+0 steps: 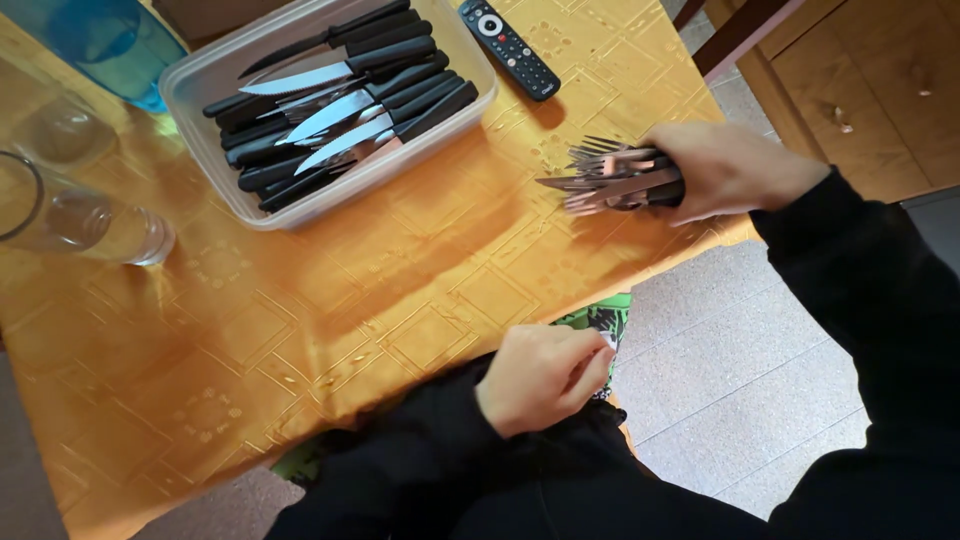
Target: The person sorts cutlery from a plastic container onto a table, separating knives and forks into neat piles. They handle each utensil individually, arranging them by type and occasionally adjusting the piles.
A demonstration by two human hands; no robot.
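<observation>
My right hand [725,170] grips a bundle of several forks [605,180] with dark handles, tines pointing left, low over the right edge of the table with the yellow embossed cloth [330,310]. My left hand [545,375] rests near my body at the table's near edge, fingers curled, pinching what looks like a small white scrap beside a green patterned cloth [600,318]. A clear plastic tub [200,85] at the back holds several black-handled knives [340,95], blades pointing left.
A black remote control [508,47] lies behind the tub on the right. Two clear glasses [75,215] stand at the left with a blue bottle [100,40] behind them. Tiled floor [740,350] lies right of the table, wooden furniture [880,90] beyond.
</observation>
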